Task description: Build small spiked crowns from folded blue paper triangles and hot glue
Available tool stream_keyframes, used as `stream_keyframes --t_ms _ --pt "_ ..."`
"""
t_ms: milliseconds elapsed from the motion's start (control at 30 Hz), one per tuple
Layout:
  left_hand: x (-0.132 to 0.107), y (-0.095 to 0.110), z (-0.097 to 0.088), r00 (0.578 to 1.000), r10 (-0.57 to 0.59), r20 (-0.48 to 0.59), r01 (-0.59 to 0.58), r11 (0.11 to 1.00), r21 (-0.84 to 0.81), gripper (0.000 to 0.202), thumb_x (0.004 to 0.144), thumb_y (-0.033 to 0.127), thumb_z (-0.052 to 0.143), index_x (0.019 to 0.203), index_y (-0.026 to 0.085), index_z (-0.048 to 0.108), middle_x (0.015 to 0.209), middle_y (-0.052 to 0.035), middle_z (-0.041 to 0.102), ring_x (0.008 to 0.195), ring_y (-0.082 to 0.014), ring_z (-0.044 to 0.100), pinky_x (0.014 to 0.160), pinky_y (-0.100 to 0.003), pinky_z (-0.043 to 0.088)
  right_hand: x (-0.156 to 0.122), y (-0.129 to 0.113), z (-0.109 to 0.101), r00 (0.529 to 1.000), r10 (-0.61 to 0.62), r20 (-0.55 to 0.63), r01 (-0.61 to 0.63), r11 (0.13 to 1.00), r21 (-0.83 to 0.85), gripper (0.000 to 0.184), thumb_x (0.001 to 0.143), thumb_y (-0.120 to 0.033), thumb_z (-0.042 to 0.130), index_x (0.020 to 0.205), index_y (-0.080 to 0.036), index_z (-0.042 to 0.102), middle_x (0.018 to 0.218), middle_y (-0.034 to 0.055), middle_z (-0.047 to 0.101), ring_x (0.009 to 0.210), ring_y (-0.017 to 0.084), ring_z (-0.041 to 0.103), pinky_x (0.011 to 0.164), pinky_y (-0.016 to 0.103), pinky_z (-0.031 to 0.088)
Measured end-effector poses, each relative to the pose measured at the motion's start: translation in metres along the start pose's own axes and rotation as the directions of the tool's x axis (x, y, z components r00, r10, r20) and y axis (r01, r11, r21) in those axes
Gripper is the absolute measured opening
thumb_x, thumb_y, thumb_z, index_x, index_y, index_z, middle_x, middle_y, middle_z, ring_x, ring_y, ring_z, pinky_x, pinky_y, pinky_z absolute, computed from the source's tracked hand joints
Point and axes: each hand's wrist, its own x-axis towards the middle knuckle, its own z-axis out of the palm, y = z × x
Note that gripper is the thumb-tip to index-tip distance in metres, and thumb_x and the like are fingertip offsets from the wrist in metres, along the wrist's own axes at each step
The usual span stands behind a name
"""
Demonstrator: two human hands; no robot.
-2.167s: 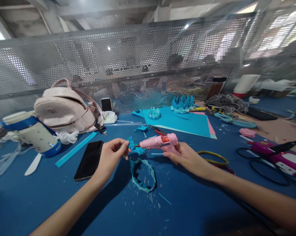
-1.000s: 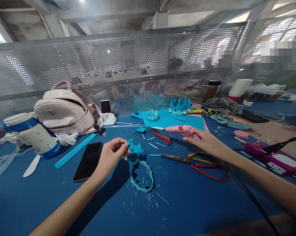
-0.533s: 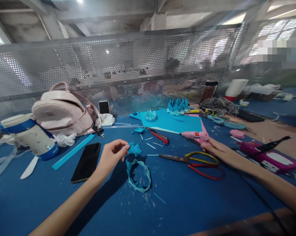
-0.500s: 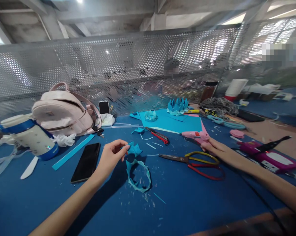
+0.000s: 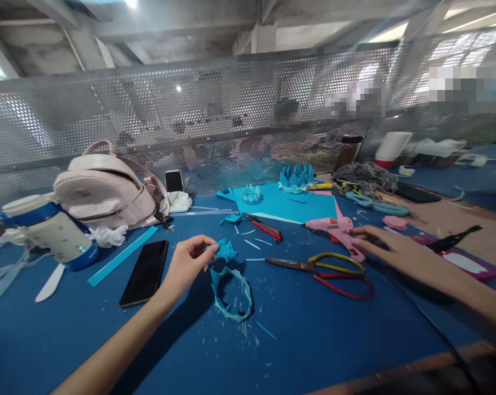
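Note:
Between thumb and fingers, my left hand [image 5: 194, 253] pinches a small blue folded paper piece [image 5: 226, 250] just above the table. Right below it lies a pale blue paper ring [image 5: 248, 293] with a pointed edge. On the right, a pink hot glue gun [image 5: 334, 226] rests on its side, nozzle to the left. My right hand [image 5: 385, 247] is at its handle with fingers loosely stretched; whether the fingertips still touch it I cannot tell. Scissors [image 5: 314, 266] with yellow and red handles lie in front of the glue gun. A red craft knife [image 5: 266, 227] is behind them.
Blue paper sheets [image 5: 264, 206] at the back carry a small paper crown [image 5: 252, 193] and a larger one [image 5: 296, 178]. On the left are a phone [image 5: 145, 274], a blue strip [image 5: 122, 257], a tumbler [image 5: 61, 233] and a pink backpack [image 5: 103, 189]. A black cord [image 5: 429, 323] crosses the right side.
My right hand has loosened its grip on the glue gun and drawn slightly right; the gun's handle now shows. My left hand stays in place with the paper piece.

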Motion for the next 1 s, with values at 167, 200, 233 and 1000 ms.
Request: stream_keyframes --t_ms 167,200,233,1000 --pt "0.003 0.001 0.001 0.997 0.023 0.078 -0.028 0.997 0.066 0.025 0.081 0.041 0.066 0.078 0.015 0.068 0.058 -0.0006 0.062 0.044 -0.0091 0.048 0.044 -0.020 0.037 -0.004 -0.044 -0.040 0.970 -0.164 -0.182 0.141 0.981 -0.131 0.045 0.089 -0.056 0.043 0.113 -0.022 0.061 0.120 0.0163 0.064 0.110 0.033 0.059 0.095 0.046 0.042" --pt "0.004 0.001 0.002 0.994 0.028 0.106 -0.037 0.996 0.085 0.024 0.081 0.039 0.066 0.077 0.016 0.068 0.058 -0.0007 0.062 0.045 -0.0095 0.048 0.045 -0.020 0.037 -0.004 -0.063 -0.047 0.969 -0.194 -0.154 0.185 0.980 -0.071 0.043 0.091 -0.057 0.043 0.112 -0.025 0.062 0.119 0.0128 0.065 0.108 0.031 0.059 0.092 0.045 0.043" --pt "0.005 0.002 0.002 0.990 0.034 0.138 -0.049 0.993 0.105 0.023 0.080 0.038 0.067 0.076 0.016 0.069 0.057 -0.0009 0.062 0.046 -0.0102 0.049 0.045 -0.020 0.037 -0.002 -0.084 -0.051 0.963 -0.247 -0.112 0.251 0.968 0.026 0.041 0.091 -0.057 0.043 0.109 -0.026 0.064 0.114 0.0108 0.067 0.102 0.029 0.061 0.087 0.042 0.046" --pt "-0.006 0.041 -0.002 0.955 0.185 0.230 -0.259 0.901 0.348 0.019 0.089 0.036 0.060 0.082 0.019 0.065 0.077 -0.0025 0.068 0.069 -0.0170 0.059 0.064 -0.026 0.042 0.052 -0.214 0.027 0.621 -0.714 0.323 0.429 0.655 0.622 0.008 0.082 -0.020 0.069 0.083 -0.015 0.075 0.075 0.0010 0.072 0.069 0.012 0.061 0.065 0.023 0.042"
